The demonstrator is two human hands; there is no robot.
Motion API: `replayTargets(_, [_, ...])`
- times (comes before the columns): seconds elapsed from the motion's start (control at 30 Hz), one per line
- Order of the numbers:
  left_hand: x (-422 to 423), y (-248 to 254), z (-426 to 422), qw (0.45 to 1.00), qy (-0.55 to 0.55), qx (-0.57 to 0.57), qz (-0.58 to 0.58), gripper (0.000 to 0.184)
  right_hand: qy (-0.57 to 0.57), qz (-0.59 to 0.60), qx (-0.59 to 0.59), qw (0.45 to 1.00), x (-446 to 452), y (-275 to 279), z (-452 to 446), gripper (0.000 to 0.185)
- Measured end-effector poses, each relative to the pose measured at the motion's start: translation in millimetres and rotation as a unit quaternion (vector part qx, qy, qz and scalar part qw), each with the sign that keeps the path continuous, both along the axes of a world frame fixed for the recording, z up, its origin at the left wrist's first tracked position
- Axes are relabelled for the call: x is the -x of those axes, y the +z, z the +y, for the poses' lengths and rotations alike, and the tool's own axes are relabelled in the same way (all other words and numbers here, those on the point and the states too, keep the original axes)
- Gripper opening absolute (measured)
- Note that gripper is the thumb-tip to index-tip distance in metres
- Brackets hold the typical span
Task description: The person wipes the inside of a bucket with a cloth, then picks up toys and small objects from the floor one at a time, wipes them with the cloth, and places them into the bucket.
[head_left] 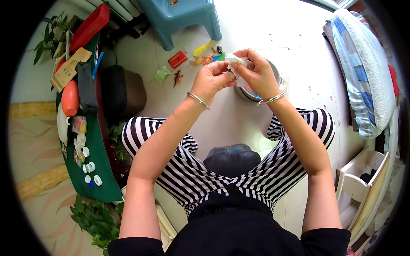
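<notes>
Both hands meet over the floor, holding a crumpled white tissue (236, 61) between them. My left hand (212, 79) pinches its lower left part with thumb and fingers closed. Closed on the other side, my right hand (257, 71) grips it from above and the right. Below and behind the right hand stands a round bin (247, 94), partly hidden by that hand, with some coloured bits inside. Left of the hands on the floor lie a red case (177, 59), a green piece of paper (162, 74), a brown toy dinosaur (177, 78) and a yellow strip (203, 48).
A blue plastic stool (183, 17) stands ahead. On the left, a green-covered table (100, 187) carries bottle caps, a red-orange bottle (70, 98) and a dark pouch (87, 87). A pillow (369, 72) is at right, above a white wooden rack (355, 187). Small scraps dot the floor.
</notes>
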State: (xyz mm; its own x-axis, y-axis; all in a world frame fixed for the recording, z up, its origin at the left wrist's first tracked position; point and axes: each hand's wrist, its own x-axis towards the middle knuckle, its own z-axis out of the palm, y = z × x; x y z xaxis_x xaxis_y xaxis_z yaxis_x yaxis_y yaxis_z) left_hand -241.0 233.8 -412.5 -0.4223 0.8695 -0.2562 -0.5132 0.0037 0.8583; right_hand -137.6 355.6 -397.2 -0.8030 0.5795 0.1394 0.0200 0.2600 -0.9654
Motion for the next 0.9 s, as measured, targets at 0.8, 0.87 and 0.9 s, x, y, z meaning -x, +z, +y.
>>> replayTargets(0.8, [1.9, 2.1, -1.9, 0.999, 0.007, -0.022, -0.036, 0.031, 0.01, 0.02, -0.037, 0.999, -3.2, 4.0, -1.9, 0.023])
replayTargets(0.87, [1.2, 2.8, -3.7, 0.999, 0.007, -0.024, -0.046, 0.03, -0.023, -0.011, 0.054, 0.998, -5.8, 13.7, 3.9, 0.024])
replayTargets(0.9, [1.7, 3.4, -3.7, 0.998, 0.008, -0.028, -0.055, 0.028, -0.041, 0.024, 0.154, 0.987, -3.3, 11.9, 9.5, 0.026])
